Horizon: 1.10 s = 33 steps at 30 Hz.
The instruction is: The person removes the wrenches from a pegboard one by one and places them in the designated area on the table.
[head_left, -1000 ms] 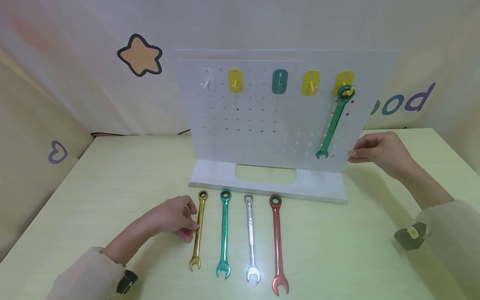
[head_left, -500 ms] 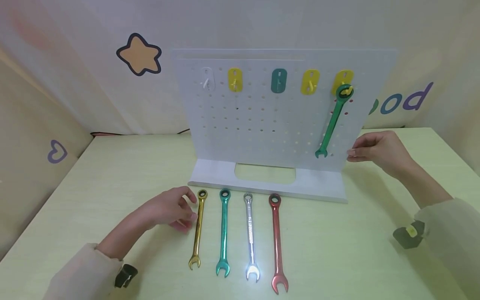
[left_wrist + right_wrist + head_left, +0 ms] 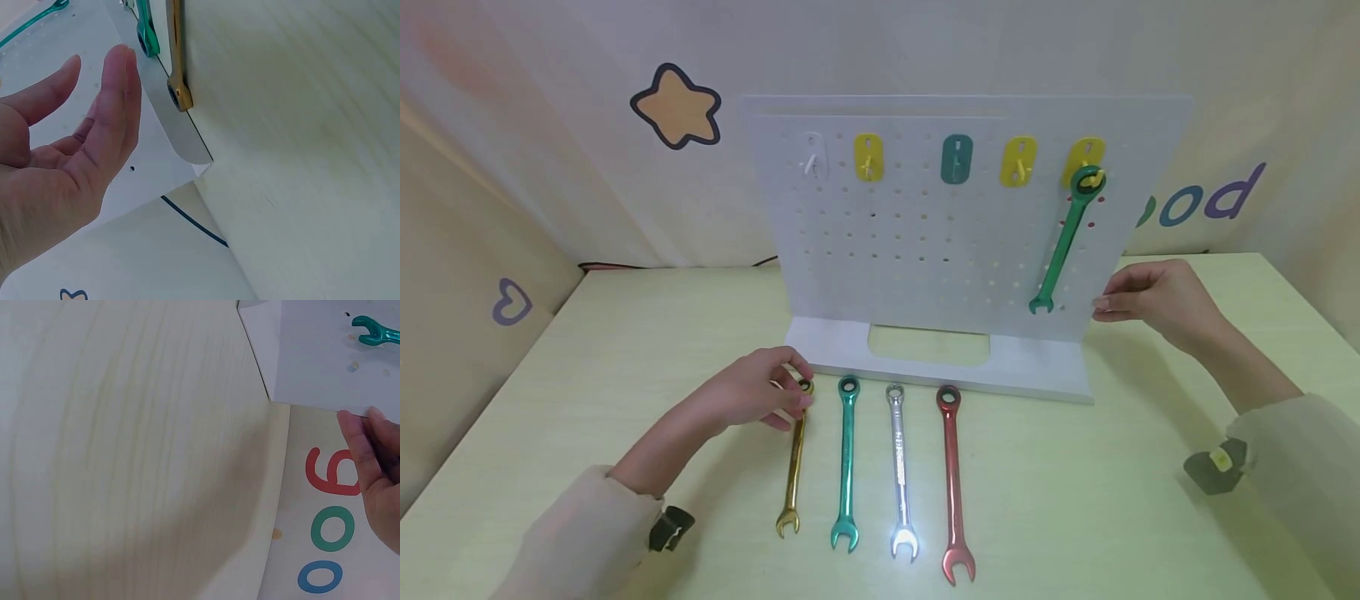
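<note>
My left hand (image 3: 752, 390) is at the ring end of a gold combination wrench (image 3: 793, 479) lying on the table. In the left wrist view its thumb and fingers are spread apart, with nothing between them. Thumb and fingers of my right hand (image 3: 1168, 302) pinch the right edge of a white pegboard (image 3: 880, 287), low down. On the board's rightmost yellow hook (image 3: 1084, 154) hangs a green wrench (image 3: 1062, 250), tilted, open end down. Right of the gold one lie a teal wrench (image 3: 847, 458), a silver wrench (image 3: 898, 458) and a red wrench (image 3: 952, 475), roughly parallel.
Along the board's top are a white hook (image 3: 812, 158), a yellow hook (image 3: 868, 158), a teal hook (image 3: 957, 160) and another yellow hook (image 3: 1018, 162). The board's base (image 3: 1045, 367) stands just behind the wrenches. A printed curtain (image 3: 580, 167) closes off the back.
My left hand has moved up along the gold wrench, from beside its shaft to its ring end. The right hand stays at the board's edge.
</note>
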### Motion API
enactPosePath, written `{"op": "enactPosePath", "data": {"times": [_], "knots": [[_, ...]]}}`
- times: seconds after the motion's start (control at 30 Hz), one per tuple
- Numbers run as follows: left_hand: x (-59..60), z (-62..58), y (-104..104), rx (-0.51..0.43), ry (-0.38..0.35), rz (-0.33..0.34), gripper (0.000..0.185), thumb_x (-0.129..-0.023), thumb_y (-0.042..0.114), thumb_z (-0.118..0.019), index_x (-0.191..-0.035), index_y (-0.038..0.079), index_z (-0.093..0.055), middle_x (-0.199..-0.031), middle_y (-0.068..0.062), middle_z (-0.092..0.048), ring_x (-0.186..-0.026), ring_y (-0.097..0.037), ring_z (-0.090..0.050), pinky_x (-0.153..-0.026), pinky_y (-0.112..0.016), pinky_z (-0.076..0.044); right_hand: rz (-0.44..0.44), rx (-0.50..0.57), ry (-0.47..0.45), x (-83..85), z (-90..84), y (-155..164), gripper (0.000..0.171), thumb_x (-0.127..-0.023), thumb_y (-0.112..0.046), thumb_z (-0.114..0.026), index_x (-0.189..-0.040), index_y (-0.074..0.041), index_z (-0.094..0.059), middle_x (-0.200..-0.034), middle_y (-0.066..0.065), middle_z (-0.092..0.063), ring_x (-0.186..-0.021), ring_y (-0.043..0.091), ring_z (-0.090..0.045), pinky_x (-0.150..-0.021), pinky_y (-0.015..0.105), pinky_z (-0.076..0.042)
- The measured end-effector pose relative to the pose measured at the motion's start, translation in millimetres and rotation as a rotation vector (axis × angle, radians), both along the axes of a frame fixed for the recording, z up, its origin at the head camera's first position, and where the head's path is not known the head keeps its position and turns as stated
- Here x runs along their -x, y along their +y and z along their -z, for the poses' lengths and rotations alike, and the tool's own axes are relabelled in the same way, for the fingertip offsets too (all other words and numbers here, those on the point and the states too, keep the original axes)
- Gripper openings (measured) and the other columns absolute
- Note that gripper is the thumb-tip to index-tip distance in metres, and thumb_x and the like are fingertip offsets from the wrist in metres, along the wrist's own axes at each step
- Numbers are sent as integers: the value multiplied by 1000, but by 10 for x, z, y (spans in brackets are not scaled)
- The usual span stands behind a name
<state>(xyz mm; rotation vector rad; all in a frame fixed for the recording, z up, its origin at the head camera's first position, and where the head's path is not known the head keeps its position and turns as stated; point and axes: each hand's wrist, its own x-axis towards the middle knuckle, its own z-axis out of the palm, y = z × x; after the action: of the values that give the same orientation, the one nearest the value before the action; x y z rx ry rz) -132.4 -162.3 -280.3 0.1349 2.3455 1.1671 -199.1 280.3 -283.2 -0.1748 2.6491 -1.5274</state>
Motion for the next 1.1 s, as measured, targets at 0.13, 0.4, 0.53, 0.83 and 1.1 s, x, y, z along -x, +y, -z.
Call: {"op": "enactPosePath", "data": {"times": [0.13,0.4,0.53,0.83,1.1], "knots": [[42,2,52,11,34,5,31,-86,7,-62,-113,-2,-49,-89,-13,-57,-77,-23,-62,-70,-32,-55,-7,4,-7,6,0,7,17,-86,0,-60,-97,13,-59,-77,0,-68,-71,14,-67,-69,19,-53],[125,-1,155,46,154,30,29,-87,9,-62,-112,0,-51,-88,-10,-58,-76,-23,-57,-72,-32,-52,13,-26,-2,-4,-1,-2,18,-87,1,-58,-100,14,-58,-78,2,-68,-72,15,-67,-70,20,-53],[167,-21,237,73,214,17,29,-87,12,-62,-112,2,-53,-94,-9,-59,-81,-23,-54,-69,-29,-50,-8,-13,1,5,3,8,19,-87,1,-58,-100,15,-58,-78,1,-68,-72,14,-67,-69,19,-53],[266,-81,451,36,280,-8,31,-88,17,-62,-115,6,-53,-101,-8,-59,-91,-23,-55,-75,-31,-50,-7,-5,-5,-4,5,13,18,-87,1,-59,-99,14,-58,-77,1,-68,-71,14,-67,-69,18,-53],[351,-45,608,-24,305,0,35,-88,17,-63,-118,5,-52,-103,-7,-60,-94,-21,-56,-80,-31,-49,6,-20,1,-21,4,14,19,-87,1,-58,-100,14,-58,-78,3,-68,-72,16,-68,-70,19,-53]]}}
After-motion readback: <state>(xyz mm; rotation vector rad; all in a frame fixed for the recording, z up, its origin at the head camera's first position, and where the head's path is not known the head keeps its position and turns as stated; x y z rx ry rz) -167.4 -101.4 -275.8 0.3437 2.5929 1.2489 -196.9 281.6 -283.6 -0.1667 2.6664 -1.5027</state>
